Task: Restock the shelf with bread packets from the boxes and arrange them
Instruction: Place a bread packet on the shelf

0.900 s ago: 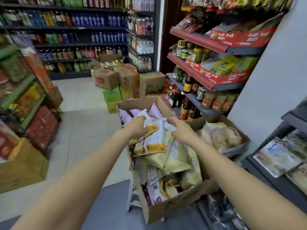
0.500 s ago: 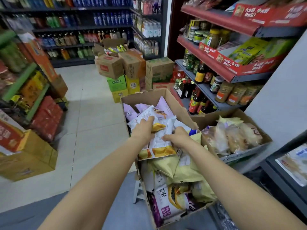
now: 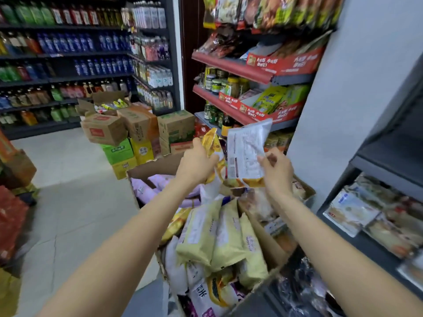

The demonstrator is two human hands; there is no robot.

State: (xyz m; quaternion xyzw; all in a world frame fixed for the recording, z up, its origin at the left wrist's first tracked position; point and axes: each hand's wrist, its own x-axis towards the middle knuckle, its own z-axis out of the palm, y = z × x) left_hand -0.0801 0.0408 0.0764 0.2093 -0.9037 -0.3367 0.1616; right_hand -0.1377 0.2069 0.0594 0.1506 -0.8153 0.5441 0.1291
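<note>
Left hand (image 3: 196, 161) curled round a yellow bread packet (image 3: 214, 148), gripped near mid-length; right hand (image 3: 275, 168) pinching the lower right edge of a white bread packet (image 3: 246, 152), printed back toward the camera. Both packets raised above the open cardboard box (image 3: 158, 167), just beside each other, between the two hands. Long axis of each roughly vertical, upper ends tipped slightly right, crimped seal of the white one uppermost and its orange-printed end lowest. Box below crowded with more packets: pale yellow (image 3: 219, 236), lilac (image 3: 146, 191) and white with purple print (image 3: 201, 294), lying at mixed angles. Second box (image 3: 305, 191) to the right holding clear-wrapped loaves. Dark shelf (image 3: 375, 170) at far right, partly stocked with flat packets (image 3: 352, 213). Judged handling: light, soft, air-filled wrappers, film smooth and likely slippery, contents easily crushed; best taken at the crimped end seal or lightly across the flat sides, without squeezing the middle. Edge pinch as shown probably adequate for one packet, though prone to swinging.
</note>
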